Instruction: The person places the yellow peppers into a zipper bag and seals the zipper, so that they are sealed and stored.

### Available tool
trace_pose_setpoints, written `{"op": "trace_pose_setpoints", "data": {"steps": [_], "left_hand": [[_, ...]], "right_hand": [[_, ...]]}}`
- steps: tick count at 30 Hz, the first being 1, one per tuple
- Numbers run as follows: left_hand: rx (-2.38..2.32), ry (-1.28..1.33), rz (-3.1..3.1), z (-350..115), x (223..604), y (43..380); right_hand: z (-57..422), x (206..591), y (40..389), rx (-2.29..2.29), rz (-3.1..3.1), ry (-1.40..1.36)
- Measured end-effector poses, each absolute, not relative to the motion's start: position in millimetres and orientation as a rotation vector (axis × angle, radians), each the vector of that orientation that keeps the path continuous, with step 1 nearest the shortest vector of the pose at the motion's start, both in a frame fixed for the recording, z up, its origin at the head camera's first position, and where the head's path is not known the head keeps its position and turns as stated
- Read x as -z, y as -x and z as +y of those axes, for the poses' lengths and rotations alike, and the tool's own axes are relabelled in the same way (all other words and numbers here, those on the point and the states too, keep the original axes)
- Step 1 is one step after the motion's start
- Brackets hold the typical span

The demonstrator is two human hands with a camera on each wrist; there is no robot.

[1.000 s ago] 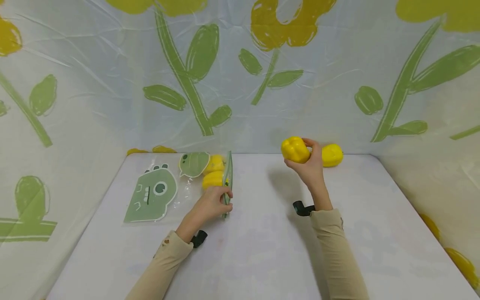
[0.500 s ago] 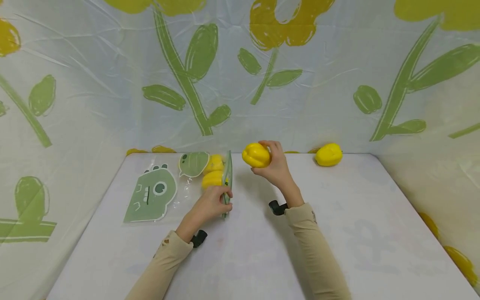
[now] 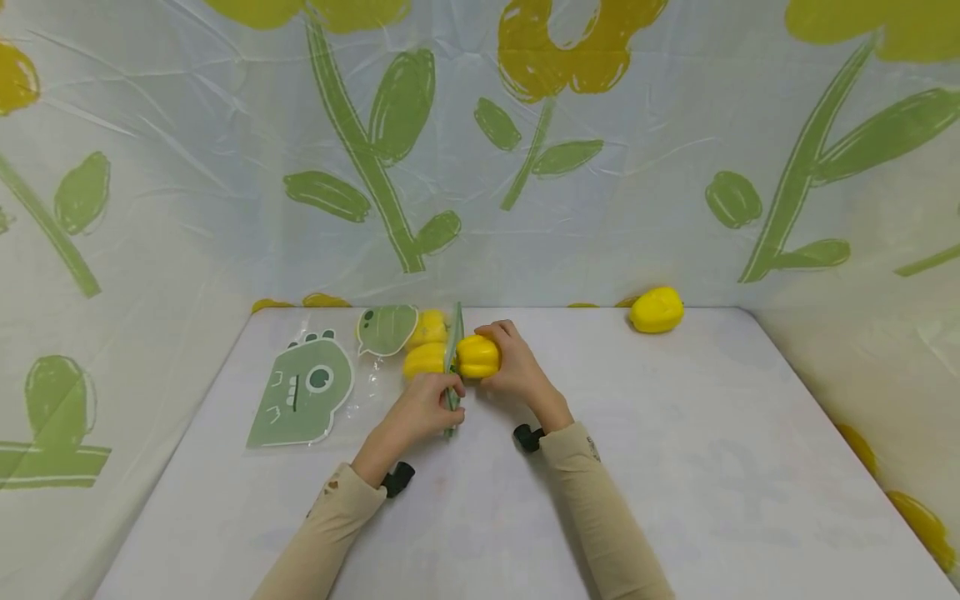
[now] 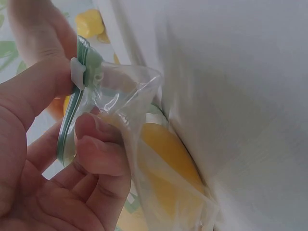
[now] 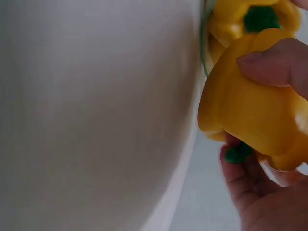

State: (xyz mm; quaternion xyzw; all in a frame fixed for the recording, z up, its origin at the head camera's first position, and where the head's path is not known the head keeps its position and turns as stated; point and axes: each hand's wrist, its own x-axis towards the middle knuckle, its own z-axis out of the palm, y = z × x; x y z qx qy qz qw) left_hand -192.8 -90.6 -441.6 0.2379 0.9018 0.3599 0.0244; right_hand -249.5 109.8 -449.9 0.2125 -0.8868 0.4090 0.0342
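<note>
My left hand (image 3: 423, 408) pinches the green zip edge (image 4: 72, 115) of a clear zip bag (image 3: 360, 392) printed with a green dinosaur. A white slider (image 4: 77, 73) sits on that edge beside the thumb. Inside the bag, near its mouth, lie yellow bell peppers (image 3: 424, 361). My right hand (image 3: 517, 371) grips another yellow bell pepper (image 3: 478, 357) right at the bag's mouth. In the right wrist view, the thumb lies across the held bell pepper (image 5: 260, 103), and fingers reach round by its green stem (image 5: 238, 153).
One more yellow bell pepper (image 3: 657, 310) lies at the back right of the white table (image 3: 720, 467), close to the flower-printed curtain (image 3: 600, 225). Curtain also hangs along both sides. Dark wrist cameras (image 3: 527, 437) stick out from the wrists.
My right hand has carried its bell pepper left and down, from beside the back-right one to the bag's mouth. The left hand and bag have stayed in place.
</note>
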Motion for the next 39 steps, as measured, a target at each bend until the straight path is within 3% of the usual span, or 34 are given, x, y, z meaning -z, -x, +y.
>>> {"op": "trace_pose_setpoints", "data": {"steps": [13, 29, 39], "left_hand": [[-1.094, -0.74, 2.781, -90, 441, 193], [-1.115, -0.729, 2.759, -90, 443, 193], [-1.106, -0.788, 2.784, -90, 443, 194]], "right_hand": [[113, 457, 240, -1.523, -2.719, -0.581], [109, 448, 237, -1.352, -2.732, -0.869], [98, 442, 233, -1.236, -2.826, -0.867]]}}
